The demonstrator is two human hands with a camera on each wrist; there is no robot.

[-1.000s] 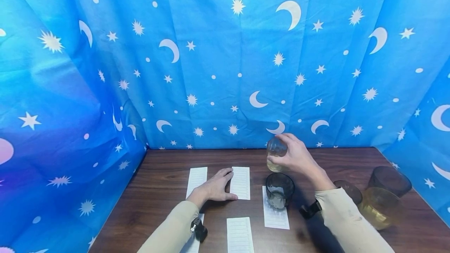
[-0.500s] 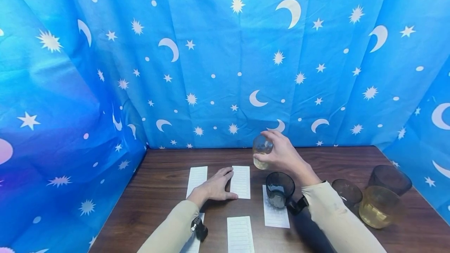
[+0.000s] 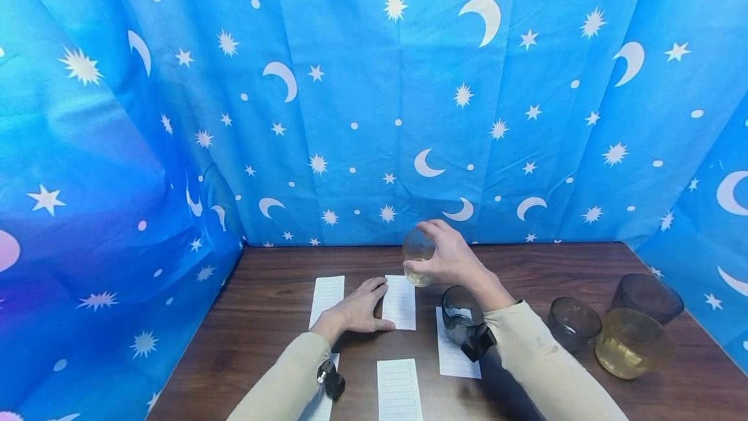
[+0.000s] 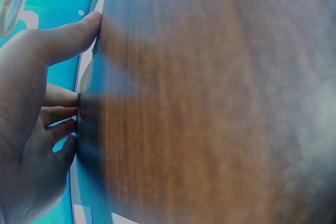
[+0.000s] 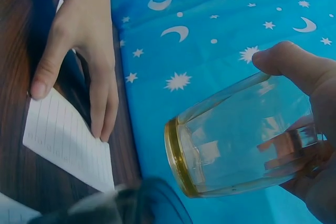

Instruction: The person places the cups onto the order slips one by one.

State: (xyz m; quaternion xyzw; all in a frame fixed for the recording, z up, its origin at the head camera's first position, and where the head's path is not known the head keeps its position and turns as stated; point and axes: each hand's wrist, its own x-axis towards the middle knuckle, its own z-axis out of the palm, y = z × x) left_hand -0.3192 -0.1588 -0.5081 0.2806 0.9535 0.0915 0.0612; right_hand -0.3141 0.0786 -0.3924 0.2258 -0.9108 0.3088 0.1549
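My right hand (image 3: 452, 257) grips a transparent, faintly yellow drinking glass (image 3: 417, 255) by its sides, above the far part of the table. Seen from the right wrist, the drinking glass (image 5: 236, 140) has a thick amber base, and the thumb (image 5: 286, 59) lies along its upper side. Below it lies a lined paper slip (image 3: 402, 307). My left hand (image 3: 358, 312) rests on the table with fingers spread, thumb and fingertips touching that slip's left side. A smoky dark glass (image 3: 460, 310) stands on another slip (image 3: 458, 359), close to the right wrist.
On the right stand a small dark glass (image 3: 575, 320), a yellow glass bowl (image 3: 625, 349) and a larger dark bowl (image 3: 651, 297). More paper slips lie at the back left (image 3: 327, 296) and front (image 3: 399, 388). A blue starry cloth (image 3: 362, 83) walls the wooden table (image 3: 263, 317).
My right hand has carried the drinking glass leftward, from behind the dark glass to above the middle back slip. The left hand has stayed in place.
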